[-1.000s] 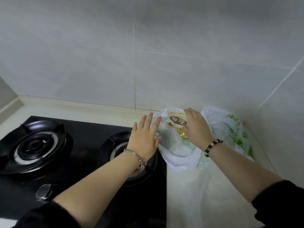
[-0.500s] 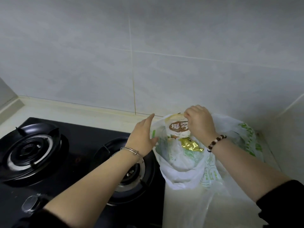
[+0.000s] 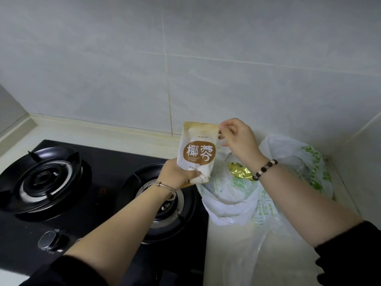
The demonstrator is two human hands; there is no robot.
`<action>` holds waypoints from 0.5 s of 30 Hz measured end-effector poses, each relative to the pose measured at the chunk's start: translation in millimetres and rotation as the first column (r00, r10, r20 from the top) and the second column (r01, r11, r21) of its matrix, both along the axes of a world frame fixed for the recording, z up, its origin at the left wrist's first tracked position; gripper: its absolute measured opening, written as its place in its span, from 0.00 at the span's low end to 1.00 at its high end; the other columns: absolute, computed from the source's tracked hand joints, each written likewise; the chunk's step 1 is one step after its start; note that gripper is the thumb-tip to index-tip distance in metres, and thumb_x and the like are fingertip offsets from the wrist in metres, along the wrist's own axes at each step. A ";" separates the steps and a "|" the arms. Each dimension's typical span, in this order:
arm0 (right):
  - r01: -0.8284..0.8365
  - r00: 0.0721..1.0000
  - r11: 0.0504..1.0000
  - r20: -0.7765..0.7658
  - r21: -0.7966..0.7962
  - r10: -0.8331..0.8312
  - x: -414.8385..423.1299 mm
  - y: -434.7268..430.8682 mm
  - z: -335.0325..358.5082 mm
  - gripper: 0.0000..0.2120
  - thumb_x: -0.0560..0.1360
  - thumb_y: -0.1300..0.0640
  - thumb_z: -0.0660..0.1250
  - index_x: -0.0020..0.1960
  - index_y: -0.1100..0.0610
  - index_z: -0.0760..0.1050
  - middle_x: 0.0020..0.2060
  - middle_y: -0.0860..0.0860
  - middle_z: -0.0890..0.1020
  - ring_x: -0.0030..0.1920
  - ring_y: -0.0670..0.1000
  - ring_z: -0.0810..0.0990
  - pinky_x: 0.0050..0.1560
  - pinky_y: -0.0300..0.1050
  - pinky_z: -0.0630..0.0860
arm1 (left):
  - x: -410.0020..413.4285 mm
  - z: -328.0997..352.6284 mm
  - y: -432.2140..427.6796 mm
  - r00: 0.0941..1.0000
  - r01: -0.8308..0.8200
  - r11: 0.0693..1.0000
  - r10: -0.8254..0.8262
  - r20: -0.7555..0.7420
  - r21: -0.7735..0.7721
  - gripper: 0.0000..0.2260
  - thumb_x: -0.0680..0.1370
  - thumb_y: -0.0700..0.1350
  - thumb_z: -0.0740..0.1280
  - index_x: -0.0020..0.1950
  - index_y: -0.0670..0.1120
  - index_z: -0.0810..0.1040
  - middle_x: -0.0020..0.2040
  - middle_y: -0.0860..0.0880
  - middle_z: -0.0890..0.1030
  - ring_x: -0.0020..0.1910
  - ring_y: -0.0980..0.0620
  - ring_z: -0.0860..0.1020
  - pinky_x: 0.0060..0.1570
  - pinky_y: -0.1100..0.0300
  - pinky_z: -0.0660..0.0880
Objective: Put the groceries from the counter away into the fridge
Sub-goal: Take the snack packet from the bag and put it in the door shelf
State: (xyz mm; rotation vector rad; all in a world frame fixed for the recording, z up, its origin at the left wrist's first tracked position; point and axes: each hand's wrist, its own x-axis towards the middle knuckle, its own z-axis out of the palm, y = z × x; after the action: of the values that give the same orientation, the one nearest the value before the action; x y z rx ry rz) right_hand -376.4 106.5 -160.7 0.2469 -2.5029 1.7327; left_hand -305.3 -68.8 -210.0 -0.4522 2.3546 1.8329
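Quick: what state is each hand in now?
Left hand: grips the bottom of the white and brown printed pouch.
Right hand: pinches that pouch's top right corner.

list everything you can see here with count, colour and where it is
pouch: 1, white and tan with a brown circle, held upright over the hob's right edge
gold packet: 1, gold, inside the plastic bag
plastic bag: 1, white with green print, on the counter right of the hob
hob: 1, black, left
left burner: 1, black, on hob
right burner: 1, black, on hob
knob: 1, silver-grey, hob front
counter: 1, cream
wall: grey tiles, behind
bangle: 1, silver, left wrist
bead bracelet: 1, dark and pale, right wrist
left hand: grips pouch bottom
right hand: fingers pinch pouch top corner
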 end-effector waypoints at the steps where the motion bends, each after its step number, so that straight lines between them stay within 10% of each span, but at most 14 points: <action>1: 0.038 0.999 0.999 0.007 0.023 -0.038 0.4 4.1 -8.5 0.06 0.79 0.55 0.60 0.46 0.54 0.74 0.40 0.51 0.81 0.41 0.50 0.81 0.43 0.48 0.79 | 1.3 -1.3 -3.1 1.000 -0.018 0.999 0.018 0.004 -0.031 0.13 0.67 0.37 0.77 0.49 0.43 0.80 0.48 0.45 0.83 0.48 0.46 0.81 0.48 0.53 0.79; 4: -0.017 0.999 0.888 0.044 0.460 -0.004 -1.0 18.7 -49.9 0.11 0.79 0.52 0.57 0.52 0.59 0.74 0.41 0.56 0.80 0.40 0.55 0.79 0.43 0.52 0.77 | 5.5 -5.0 -10.6 0.997 -0.077 0.994 0.078 0.010 -0.077 0.14 0.67 0.40 0.77 0.50 0.43 0.79 0.48 0.45 0.83 0.48 0.47 0.81 0.49 0.52 0.79; 7: -0.232 0.972 0.465 0.226 0.854 0.070 -4.4 29.9 -98.3 0.20 0.78 0.51 0.59 0.65 0.60 0.67 0.59 0.58 0.74 0.53 0.56 0.75 0.51 0.53 0.76 | 9.7 -9.2 -10.1 0.993 -0.120 0.990 0.121 0.009 -0.067 0.14 0.67 0.40 0.77 0.50 0.44 0.79 0.49 0.45 0.83 0.48 0.47 0.81 0.51 0.52 0.79; 15: -0.206 0.978 0.015 0.206 0.978 0.013 -18.5 38.8 -145.2 0.25 0.75 0.57 0.59 0.70 0.60 0.58 0.67 0.60 0.65 0.66 0.59 0.67 0.61 0.54 0.70 | 15.0 -21.7 -0.2 0.995 -0.081 0.991 0.086 0.042 -0.107 0.16 0.67 0.42 0.77 0.52 0.44 0.78 0.50 0.47 0.82 0.50 0.47 0.80 0.53 0.51 0.78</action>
State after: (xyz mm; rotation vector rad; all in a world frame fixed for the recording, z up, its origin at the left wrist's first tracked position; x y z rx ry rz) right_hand -394.9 145.3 -305.9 0.3824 -3.3273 -0.5482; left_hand -290.4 -69.0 -231.8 -0.6080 2.4449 1.7170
